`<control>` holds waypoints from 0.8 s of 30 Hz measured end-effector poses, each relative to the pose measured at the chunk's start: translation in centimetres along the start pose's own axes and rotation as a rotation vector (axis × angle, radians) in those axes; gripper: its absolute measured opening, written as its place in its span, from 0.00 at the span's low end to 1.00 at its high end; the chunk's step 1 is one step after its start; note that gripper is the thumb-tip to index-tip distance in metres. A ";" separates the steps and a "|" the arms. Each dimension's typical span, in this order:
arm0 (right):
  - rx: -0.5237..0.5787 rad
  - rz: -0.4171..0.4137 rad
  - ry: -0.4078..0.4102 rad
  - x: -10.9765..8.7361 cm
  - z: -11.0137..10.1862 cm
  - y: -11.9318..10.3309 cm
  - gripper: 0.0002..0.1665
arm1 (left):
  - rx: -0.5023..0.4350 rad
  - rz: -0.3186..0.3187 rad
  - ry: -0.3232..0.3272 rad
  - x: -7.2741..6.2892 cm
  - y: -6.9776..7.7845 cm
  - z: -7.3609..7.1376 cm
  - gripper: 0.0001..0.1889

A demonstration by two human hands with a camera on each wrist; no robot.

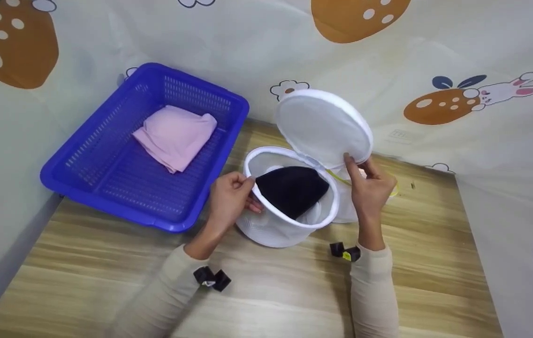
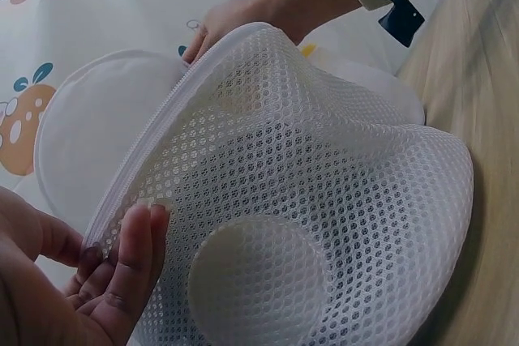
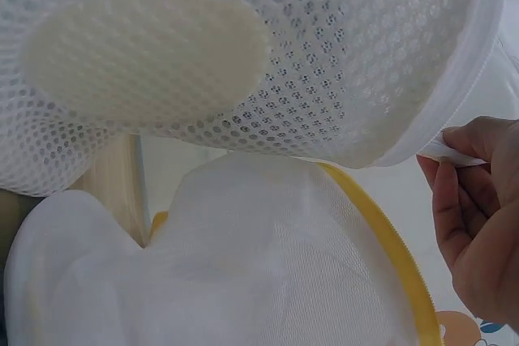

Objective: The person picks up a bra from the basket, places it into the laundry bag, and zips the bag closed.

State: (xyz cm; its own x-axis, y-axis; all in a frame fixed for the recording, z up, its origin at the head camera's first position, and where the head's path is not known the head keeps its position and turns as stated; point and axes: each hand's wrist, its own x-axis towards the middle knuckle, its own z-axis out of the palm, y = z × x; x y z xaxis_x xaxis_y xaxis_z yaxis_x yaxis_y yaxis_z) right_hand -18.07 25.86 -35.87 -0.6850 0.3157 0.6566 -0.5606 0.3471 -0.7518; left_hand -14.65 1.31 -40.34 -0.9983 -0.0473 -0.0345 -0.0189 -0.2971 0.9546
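Centrally, on the surface (image 1: 276, 291): one mesh bag (image 1: 269, 231), black cloth (image 1: 290, 188) inside, lid (image 1: 320, 129) raised. Left hand (image 1: 229, 197): fingers pinching the bag's rim (image 1: 304, 226). Right hand (image 1: 373, 188): fingers pinching the lid's edge. Alongside: blue basket (image 1: 144, 195), pink cloth (image 1: 177, 134) within.

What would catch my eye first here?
Probably the blue basket on the left, with a pink cloth inside. Next, the white mesh bag at the centre, a black cloth in it; the left hand grips its rim while the right hand holds its round lid.
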 end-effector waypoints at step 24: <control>-0.081 -0.555 -0.114 -0.8 -0.3 1.5 0.06 | 0.001 -0.014 0.001 0.2 0.1 -0.2 0.08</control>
State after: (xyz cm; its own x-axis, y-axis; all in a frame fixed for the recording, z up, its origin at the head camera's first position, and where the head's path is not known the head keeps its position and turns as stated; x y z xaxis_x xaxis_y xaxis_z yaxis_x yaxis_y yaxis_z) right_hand -18.18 26.37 -37.51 -0.3462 -0.0286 0.9377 -0.8165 0.5015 -0.2861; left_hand -14.88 1.09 -40.32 -0.9978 -0.0447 -0.0480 -0.0326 -0.2965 0.9545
